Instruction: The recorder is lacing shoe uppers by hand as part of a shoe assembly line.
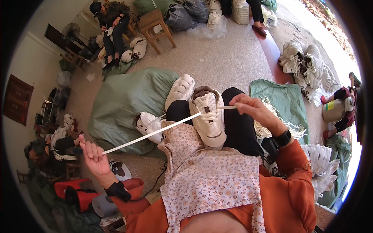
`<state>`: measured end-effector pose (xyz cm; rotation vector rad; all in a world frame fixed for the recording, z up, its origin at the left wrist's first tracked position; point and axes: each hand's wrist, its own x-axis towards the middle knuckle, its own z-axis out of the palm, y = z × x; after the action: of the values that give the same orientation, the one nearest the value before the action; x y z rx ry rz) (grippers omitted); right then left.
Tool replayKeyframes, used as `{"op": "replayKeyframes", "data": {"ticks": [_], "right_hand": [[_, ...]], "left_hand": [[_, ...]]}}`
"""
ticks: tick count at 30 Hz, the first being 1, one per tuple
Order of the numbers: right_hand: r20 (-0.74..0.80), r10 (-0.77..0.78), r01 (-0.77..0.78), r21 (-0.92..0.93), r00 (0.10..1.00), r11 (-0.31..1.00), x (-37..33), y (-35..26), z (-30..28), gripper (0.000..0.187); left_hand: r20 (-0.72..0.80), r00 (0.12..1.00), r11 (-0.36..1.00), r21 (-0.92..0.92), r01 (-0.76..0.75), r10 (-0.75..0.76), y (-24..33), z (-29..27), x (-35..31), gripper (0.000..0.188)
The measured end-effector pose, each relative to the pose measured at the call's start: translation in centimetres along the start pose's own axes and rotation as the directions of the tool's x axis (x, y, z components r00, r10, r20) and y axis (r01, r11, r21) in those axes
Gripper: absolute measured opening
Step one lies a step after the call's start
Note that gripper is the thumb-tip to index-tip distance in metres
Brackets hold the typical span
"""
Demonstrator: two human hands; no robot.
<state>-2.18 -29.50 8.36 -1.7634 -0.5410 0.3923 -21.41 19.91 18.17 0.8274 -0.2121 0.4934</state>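
Left hand and right hand pinch lace; beyond the edge of the shoe, floor lies open.

Taut white lace barred way btwn L hand & shoe; room above it; green sack blocked low path fwd-L.

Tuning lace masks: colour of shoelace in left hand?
The shoelace is white; head view shows best.

The cream lace-up shoe pairs perforated mesh with smooth panels; below it, a matt floral cloth apron; left of it, wrinkled green sheeting.
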Motion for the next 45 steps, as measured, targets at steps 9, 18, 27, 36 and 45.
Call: {"op": "replayKeyframes", "data": {"ticks": [9,18,27,36,45], "right_hand": [[-0.361,-0.206,0.373,0.928,0.91,0.022,-5.5,2.7,-10.6,0.029],[-0.633,0.314,0.633,0.765,0.708,0.114,-12.2,11.8,-17.9,0.03],[-0.494,0.249,0.379,0.837,0.833,0.394,-9.7,11.8,-13.4,0.028],[-0.438,0.326,0.194,0.797,0.838,0.571,-8.6,8.4,-9.1,0.03],[-0.348,0.319,0.103,0.801,0.882,0.589,-7.7,8.6,-6.5,0.029]], "left_hand": [[-0.184,0.969,0.986,0.009,-0.166,0.164,1.1,-1.0,1.4,0.022],[-0.127,0.99,0.458,0.877,0.141,-0.062,-5.9,3.0,1.0,0.024],[0.362,0.851,0.255,0.925,-0.28,-0.38,-22.9,9.1,2.8,0.011],[0.509,0.789,-0.107,0.814,-0.572,-0.344,-26.7,9.9,3.0,0.005],[0.266,0.847,-0.175,0.908,-0.381,-0.459,-26.3,10.5,3.4,0.006]]}}
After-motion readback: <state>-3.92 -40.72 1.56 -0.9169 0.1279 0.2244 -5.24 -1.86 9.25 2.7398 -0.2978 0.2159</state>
